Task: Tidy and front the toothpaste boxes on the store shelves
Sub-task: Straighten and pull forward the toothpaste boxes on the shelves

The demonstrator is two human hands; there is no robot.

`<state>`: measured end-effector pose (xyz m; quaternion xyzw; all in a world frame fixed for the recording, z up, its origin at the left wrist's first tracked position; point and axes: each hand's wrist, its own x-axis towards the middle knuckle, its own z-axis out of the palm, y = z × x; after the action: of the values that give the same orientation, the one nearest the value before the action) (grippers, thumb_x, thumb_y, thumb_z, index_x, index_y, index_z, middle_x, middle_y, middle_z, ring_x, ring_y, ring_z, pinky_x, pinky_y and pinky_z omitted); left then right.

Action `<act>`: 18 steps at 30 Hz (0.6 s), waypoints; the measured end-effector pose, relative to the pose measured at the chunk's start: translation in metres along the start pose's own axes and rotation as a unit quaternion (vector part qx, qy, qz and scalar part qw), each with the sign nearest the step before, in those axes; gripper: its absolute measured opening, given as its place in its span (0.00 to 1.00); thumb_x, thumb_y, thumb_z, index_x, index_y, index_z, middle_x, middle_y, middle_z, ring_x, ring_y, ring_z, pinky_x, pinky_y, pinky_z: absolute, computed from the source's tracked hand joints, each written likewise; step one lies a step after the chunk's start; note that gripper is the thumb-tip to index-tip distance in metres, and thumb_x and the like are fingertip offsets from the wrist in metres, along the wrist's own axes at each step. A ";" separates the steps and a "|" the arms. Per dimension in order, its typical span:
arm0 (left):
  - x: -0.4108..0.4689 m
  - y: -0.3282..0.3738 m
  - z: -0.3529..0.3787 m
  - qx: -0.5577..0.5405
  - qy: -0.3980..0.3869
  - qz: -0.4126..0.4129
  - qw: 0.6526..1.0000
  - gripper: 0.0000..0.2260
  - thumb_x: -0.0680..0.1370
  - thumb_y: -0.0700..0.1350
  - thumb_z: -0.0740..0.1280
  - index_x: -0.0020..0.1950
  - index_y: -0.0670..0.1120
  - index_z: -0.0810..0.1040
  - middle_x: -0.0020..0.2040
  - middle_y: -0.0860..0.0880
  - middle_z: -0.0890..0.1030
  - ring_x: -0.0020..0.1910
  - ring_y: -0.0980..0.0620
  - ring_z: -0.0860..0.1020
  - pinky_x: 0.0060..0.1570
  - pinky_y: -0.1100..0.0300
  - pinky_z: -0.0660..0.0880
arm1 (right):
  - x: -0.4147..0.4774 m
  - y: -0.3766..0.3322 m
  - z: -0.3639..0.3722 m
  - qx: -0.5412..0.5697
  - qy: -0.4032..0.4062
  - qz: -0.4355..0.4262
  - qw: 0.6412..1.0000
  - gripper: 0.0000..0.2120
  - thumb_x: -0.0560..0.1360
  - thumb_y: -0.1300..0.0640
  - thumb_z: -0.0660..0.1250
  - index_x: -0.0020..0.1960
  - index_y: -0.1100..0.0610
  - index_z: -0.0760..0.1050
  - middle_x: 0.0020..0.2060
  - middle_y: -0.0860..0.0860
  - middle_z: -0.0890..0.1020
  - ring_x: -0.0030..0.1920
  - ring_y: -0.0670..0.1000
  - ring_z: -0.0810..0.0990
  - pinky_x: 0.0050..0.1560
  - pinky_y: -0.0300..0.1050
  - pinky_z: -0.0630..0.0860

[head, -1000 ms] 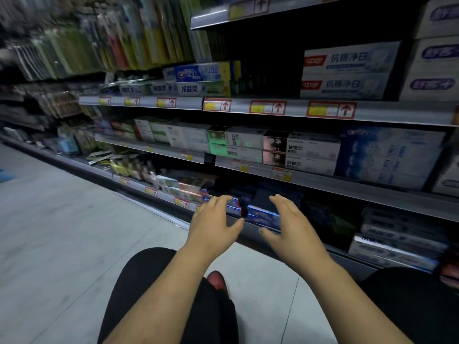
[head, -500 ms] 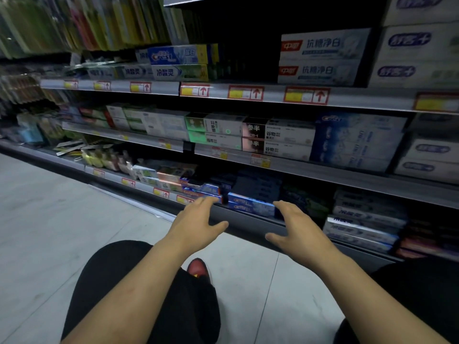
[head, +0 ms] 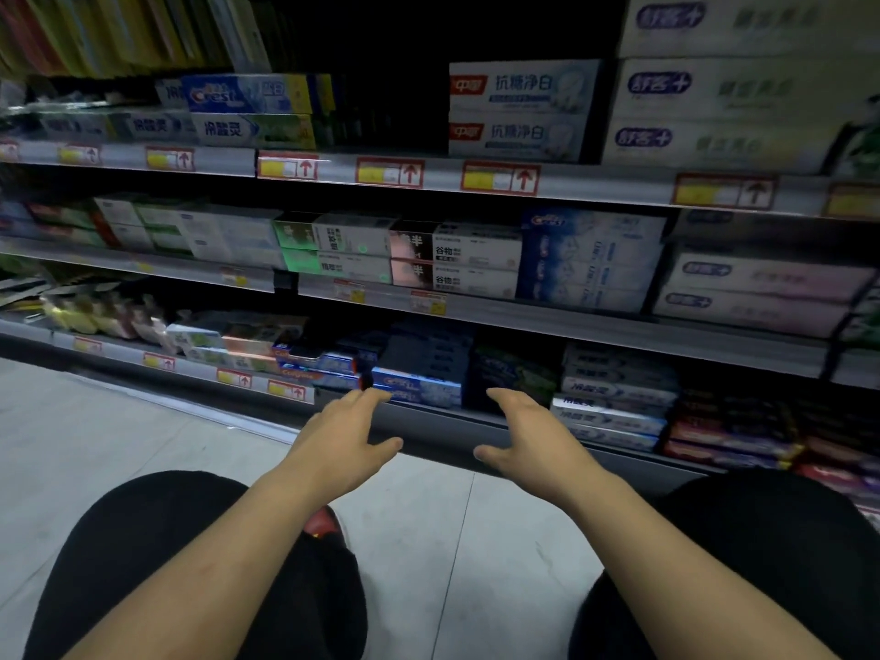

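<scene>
Person squats before dim store shelving, black-trousered knees (head: 166,540) at either side of the view, a red shoe tip (head: 324,524) on the pale tiled floor (head: 119,445).

Both hands are out in front: left hand (head: 343,435) and right hand (head: 528,435), fingers spread and relaxed, palms turned toward each other, nothing held. Wide gap between them.

Likely target: the stack of blue-and-white cardboard toothpaste boxes (head: 419,390) lying lengthwise at the front of the bottom shelf (head: 447,423), which has a dark grey metal lip. Left fingertips overlap the stack's near left end in the view; contact cannot be told. Right hand is near the stack's right end, in front of a dark green-and-black box stack (head: 514,373) and apart from it.

Neighbours: pale grey-blue boxes (head: 614,397) stacked to the right, red-and-blue boxes (head: 305,369) to the left, some askew. On the middle shelf, white boxes with black print (head: 476,259) sit flush to the edge.

Step judged: reach-in, before any grasp; fronting of this bottom row not yet begun. Next move likely calls for both hands to close on the ends of the blue stack, clamp it lightly from the sides, and draw it forward as one until level with the lip, faces outward. Light cardboard: a hard squeeze could buckle it, and an uneven pull could skew the stack
</scene>
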<state>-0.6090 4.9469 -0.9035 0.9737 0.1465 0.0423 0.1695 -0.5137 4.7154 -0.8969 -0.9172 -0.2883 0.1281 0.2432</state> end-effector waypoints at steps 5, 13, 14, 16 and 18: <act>0.011 0.023 0.012 0.015 -0.033 0.040 0.999 0.30 0.78 0.60 0.68 0.77 0.55 0.64 0.72 0.54 0.72 0.69 0.51 0.72 0.67 0.50 0.73 | -0.009 0.020 -0.003 -0.015 -0.009 0.022 1.000 0.38 0.79 0.47 0.69 0.82 0.51 0.54 0.81 0.47 0.59 0.77 0.51 0.64 0.74 0.48 0.66; 0.085 0.016 0.018 -0.035 -0.114 -0.002 0.993 0.27 0.76 0.56 0.71 0.71 0.47 0.71 0.66 0.46 0.77 0.61 0.47 0.77 0.61 0.54 0.74 | 0.001 0.048 0.002 0.026 -0.037 0.071 0.996 0.38 0.78 0.45 0.71 0.81 0.51 0.57 0.78 0.50 0.65 0.74 0.53 0.68 0.65 0.42 0.69; 0.095 0.011 0.019 -0.045 -0.114 -0.017 0.992 0.26 0.77 0.56 0.70 0.71 0.46 0.71 0.64 0.45 0.78 0.60 0.47 0.77 0.59 0.56 0.73 | 0.007 0.050 0.004 0.036 -0.038 0.080 0.995 0.38 0.77 0.45 0.72 0.80 0.51 0.58 0.77 0.51 0.66 0.73 0.53 0.69 0.62 0.41 0.70; 0.115 -0.004 0.023 -0.058 -0.108 -0.051 0.991 0.25 0.79 0.57 0.69 0.71 0.45 0.72 0.64 0.45 0.78 0.61 0.45 0.77 0.58 0.55 0.73 | 0.026 0.053 0.009 0.059 -0.039 0.099 0.993 0.37 0.77 0.46 0.73 0.80 0.51 0.60 0.76 0.52 0.68 0.69 0.54 0.73 0.55 0.40 0.70; 0.135 -0.024 0.032 -0.059 -0.102 -0.080 0.990 0.26 0.79 0.58 0.68 0.71 0.44 0.72 0.63 0.44 0.79 0.61 0.44 0.77 0.60 0.53 0.74 | 0.051 0.055 0.017 0.086 -0.037 0.116 0.989 0.35 0.77 0.47 0.73 0.79 0.51 0.62 0.74 0.53 0.71 0.59 0.53 0.77 0.50 0.41 0.72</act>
<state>-0.4827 4.9984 -0.9369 0.9463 0.2029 -0.0624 0.2437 -0.4537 4.7124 -0.9451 -0.9150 -0.1767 0.2133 0.2935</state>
